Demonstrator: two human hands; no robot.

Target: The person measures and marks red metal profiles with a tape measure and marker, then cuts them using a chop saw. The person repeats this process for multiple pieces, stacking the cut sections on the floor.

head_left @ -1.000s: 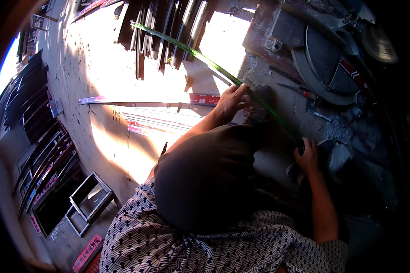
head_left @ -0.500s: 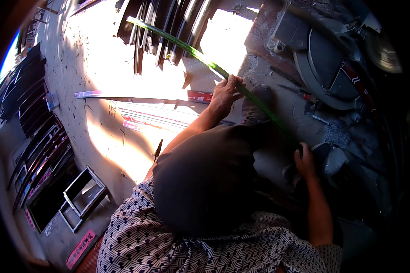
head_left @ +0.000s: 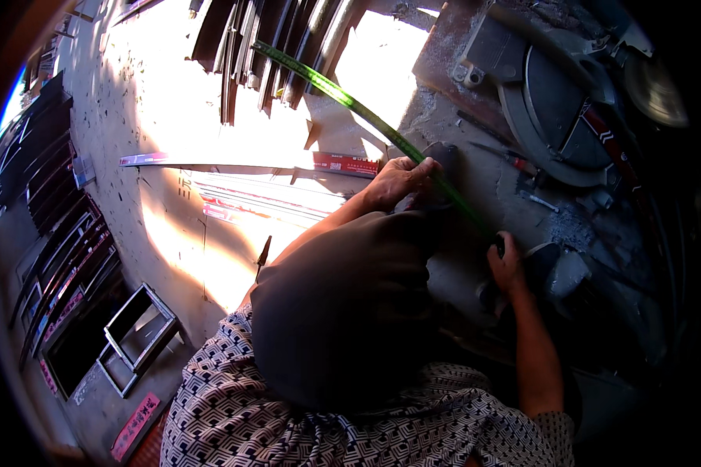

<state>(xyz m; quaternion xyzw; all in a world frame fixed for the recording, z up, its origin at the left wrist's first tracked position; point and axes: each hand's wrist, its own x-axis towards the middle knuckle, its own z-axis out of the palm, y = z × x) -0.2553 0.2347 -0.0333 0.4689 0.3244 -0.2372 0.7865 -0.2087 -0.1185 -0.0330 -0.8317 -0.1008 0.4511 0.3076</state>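
A bright green tape measure blade [head_left: 366,117] slants from the metal profiles at the top down to my right hand. My left hand [head_left: 401,180] pinches the blade partway along, thumb on top. Lower down, my right hand [head_left: 508,265] is closed at the blade's near end; the tape's case there is dark and mostly hidden. The blade's far tip hangs free over or beside the dark profiles [head_left: 288,50]; I cannot tell whether it touches them. My knee [head_left: 335,311], in dark cloth, covers much of the middle.
To the right stands a cut-off saw [head_left: 565,109] with a round base. A long red-labelled strip [head_left: 343,163] lies left of my left hand. A red-handled tool [head_left: 522,163] rests on the floor. Metal frames [head_left: 140,327] and stacked dark profiles [head_left: 51,171] are at the left.
The blade's far tip has drawn back toward me, so less blade shows. My left hand has slid down and right along it; my right hand has shifted slightly up and left.
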